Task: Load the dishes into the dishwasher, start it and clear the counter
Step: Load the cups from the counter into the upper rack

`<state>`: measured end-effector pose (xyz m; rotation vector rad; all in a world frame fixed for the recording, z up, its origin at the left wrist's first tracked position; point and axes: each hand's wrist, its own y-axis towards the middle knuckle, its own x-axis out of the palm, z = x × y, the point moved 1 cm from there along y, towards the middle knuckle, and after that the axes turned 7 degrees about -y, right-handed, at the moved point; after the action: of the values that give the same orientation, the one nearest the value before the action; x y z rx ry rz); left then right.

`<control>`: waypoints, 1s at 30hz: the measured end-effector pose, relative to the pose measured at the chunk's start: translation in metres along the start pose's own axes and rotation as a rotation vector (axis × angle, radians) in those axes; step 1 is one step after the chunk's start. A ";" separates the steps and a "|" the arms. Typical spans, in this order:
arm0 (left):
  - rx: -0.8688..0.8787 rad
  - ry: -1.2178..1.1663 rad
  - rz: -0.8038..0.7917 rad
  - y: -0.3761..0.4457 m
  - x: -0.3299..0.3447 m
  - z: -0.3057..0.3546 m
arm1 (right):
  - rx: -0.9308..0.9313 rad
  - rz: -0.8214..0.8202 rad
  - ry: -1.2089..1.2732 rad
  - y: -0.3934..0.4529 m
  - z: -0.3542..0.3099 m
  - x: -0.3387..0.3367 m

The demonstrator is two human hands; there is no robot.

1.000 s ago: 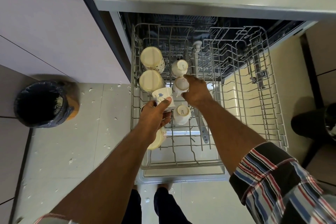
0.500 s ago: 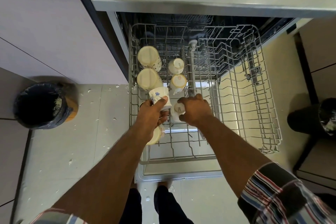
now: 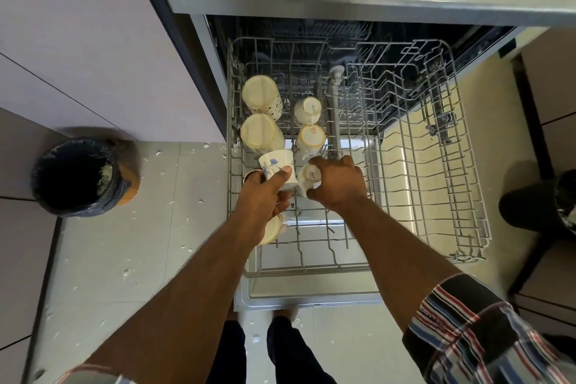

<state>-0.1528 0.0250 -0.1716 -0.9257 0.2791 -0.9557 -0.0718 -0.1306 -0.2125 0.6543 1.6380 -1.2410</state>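
The dishwasher's wire upper rack (image 3: pixel 461 165) is pulled out below the counter. My left hand (image 3: pixel 265 193) grips a white mug with a blue flower (image 3: pixel 277 167) over the rack's left side. My right hand (image 3: pixel 338 184) holds a small white cup (image 3: pixel 311 178), turned bottom up, right beside that mug. Two large cream cups (image 3: pixel 260 97) (image 3: pixel 258 132) stand upside down at the rack's left. Two small white cups (image 3: pixel 308 109) (image 3: pixel 311 137) sit behind my right hand. A cream dish (image 3: pixel 271 231) shows partly under my left wrist.
The rack's right half holds nothing. The open dishwasher door (image 3: pixel 311 293) lies below the rack, with my feet at its front edge. A black-lined bin (image 3: pixel 78 178) stands on the floor at left, another dark bin (image 3: pixel 564 206) at right. White scraps dot the floor tiles.
My right hand came back from the middle small cup to the nearer small cup and now holds it. My left hand kept the flowered mug almost in place.
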 end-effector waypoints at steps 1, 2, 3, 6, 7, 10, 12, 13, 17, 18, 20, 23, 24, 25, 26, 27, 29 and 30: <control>0.001 0.000 0.000 -0.001 0.000 0.000 | 0.000 0.019 0.003 0.002 0.000 0.000; 0.003 0.001 0.000 -0.001 -0.001 0.000 | -0.004 0.027 -0.001 0.004 -0.001 0.000; 0.003 -0.001 -0.002 -0.001 -0.001 0.000 | -0.007 0.027 -0.007 0.006 -0.002 0.001; 0.004 0.019 0.005 -0.001 -0.004 -0.001 | -0.010 0.016 -0.031 0.013 -0.002 0.001; 0.003 0.023 0.009 -0.001 -0.004 -0.001 | -0.014 0.007 -0.037 0.014 -0.001 0.000; 0.004 0.041 0.017 -0.001 -0.004 -0.002 | -0.028 -0.027 -0.027 0.014 0.003 -0.002; 0.003 0.066 0.020 -0.002 -0.003 -0.002 | -0.025 -0.037 0.040 0.010 0.005 -0.003; -0.007 0.073 0.021 -0.002 -0.002 -0.002 | -0.026 -0.043 0.079 0.008 0.006 -0.002; -0.042 0.090 -0.001 -0.005 0.002 -0.004 | -0.023 0.105 0.331 -0.011 0.005 -0.012; -0.043 0.094 0.004 -0.005 0.003 -0.004 | -0.006 0.165 0.464 -0.019 0.002 -0.016; -0.046 0.113 0.016 -0.006 0.006 -0.005 | -0.024 0.227 0.713 -0.040 -0.005 -0.022; -0.082 0.209 0.052 -0.007 0.013 -0.005 | -0.186 0.199 0.839 -0.068 -0.015 -0.021; -0.110 0.272 0.057 -0.007 0.015 -0.006 | -0.211 0.171 0.870 -0.074 -0.017 -0.018; -0.137 0.330 0.048 -0.007 0.016 -0.008 | -0.209 0.151 0.882 -0.077 -0.018 -0.014; -0.157 0.377 0.022 -0.010 0.019 -0.009 | -0.188 0.145 0.876 -0.078 -0.018 -0.011; -0.178 0.406 -0.010 -0.014 0.022 -0.010 | -0.150 0.155 0.860 -0.079 -0.018 -0.009; -0.199 0.406 -0.055 -0.016 0.026 -0.013 | -0.026 0.203 0.844 -0.078 -0.015 -0.007; -0.189 0.410 -0.053 -0.016 0.027 -0.013 | 0.027 0.224 0.829 -0.076 -0.011 -0.008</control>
<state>-0.1540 -0.0079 -0.1616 -0.9060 0.7055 -1.1805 -0.1361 -0.1454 -0.1725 1.4600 2.1177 -0.8637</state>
